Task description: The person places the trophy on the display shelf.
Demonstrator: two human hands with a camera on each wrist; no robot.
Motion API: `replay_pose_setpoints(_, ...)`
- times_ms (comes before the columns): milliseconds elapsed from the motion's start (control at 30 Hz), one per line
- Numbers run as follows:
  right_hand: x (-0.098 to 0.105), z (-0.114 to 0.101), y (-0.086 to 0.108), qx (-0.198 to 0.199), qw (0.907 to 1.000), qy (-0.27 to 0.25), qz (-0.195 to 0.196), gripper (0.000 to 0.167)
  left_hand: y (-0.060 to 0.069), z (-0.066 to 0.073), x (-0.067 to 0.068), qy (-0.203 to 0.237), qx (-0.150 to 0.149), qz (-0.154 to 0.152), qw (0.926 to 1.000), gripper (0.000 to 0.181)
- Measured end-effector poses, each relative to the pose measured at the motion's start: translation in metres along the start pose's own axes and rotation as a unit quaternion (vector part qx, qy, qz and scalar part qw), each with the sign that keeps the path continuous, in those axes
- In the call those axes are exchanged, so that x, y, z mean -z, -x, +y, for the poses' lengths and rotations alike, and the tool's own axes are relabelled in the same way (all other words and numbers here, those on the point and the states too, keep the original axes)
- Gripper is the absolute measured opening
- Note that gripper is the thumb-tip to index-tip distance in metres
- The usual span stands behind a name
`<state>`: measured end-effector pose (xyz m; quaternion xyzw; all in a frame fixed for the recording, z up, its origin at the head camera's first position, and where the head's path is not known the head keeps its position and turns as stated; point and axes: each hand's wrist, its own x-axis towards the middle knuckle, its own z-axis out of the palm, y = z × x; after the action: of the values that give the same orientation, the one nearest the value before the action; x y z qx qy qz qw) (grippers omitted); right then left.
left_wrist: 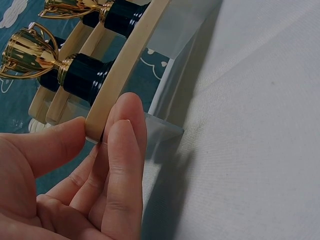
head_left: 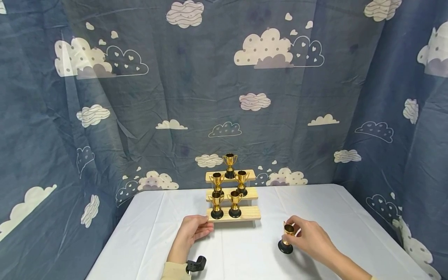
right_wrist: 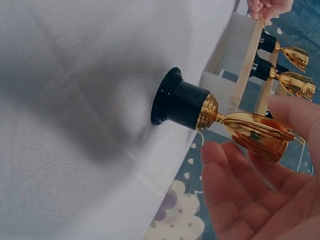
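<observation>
A three-step wooden display stand with clear supports holds small gold trophies on black bases. One trophy is on the top step, two on the middle, two on the bottom. My left hand pinches the left end of the bottom board between thumb and fingers. To the right of the stand, my right hand grips another trophy by its gold cup, thumb and fingers on opposite sides. That trophy is nearly upright, its black base at or just above the tabletop; I cannot tell if they touch.
A white cloth covers the table. Blue curtains with a cloud print hang behind the table and along both sides. A black device is strapped to the left wrist. The bottom board's right part stands beside the trophies.
</observation>
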<state>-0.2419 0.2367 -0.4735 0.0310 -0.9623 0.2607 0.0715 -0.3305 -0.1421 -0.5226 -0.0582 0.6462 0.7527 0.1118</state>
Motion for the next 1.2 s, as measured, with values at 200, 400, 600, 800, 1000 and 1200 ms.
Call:
replay_pose_setpoints(200, 0.0017, 0.003, 0.0027, 0.01, 0.9998, 0.001, 0.018, 0.032, -0.0003, 0.001, -0.0008, 0.0, 0.003, 0.001, 1.0, 0.028)
replay_pose_setpoints(400, 0.001, 0.0029, 0.0039, 0.002, 0.9997, 0.0, 0.025, 0.037, 0.0015, 0.0012, -0.0005, -0.002, 0.004, 0.002, 1.0, 0.03)
replay_pose_setpoints(600, -0.0009, 0.004, 0.0033, 0.003, 0.9992, 0.002, 0.04, 0.033, 0.0019, 0.0021, -0.0006, -0.002, 0.005, 0.003, 1.0, 0.03)
replay_pose_setpoints(800, -0.0028, 0.0039, 0.0036, 0.004, 0.9991, 0.0, 0.042, 0.035, 0.0017, 0.002, -0.0002, -0.002, 0.003, 0.001, 1.0, 0.031)
replay_pose_setpoints(1000, -0.0026, 0.0031, 0.0037, 0.001, 0.999, -0.006, 0.044, 0.034, 0.0017, 0.0025, -0.0012, -0.003, 0.004, 0.002, 1.0, 0.032)
replay_pose_setpoints(1200, -0.0024, 0.0033, 0.0045, -0.003, 0.9991, -0.007, 0.043, 0.037, 0.0024, 0.0022, -0.001, -0.004, 0.001, 0.001, 1.0, 0.03)
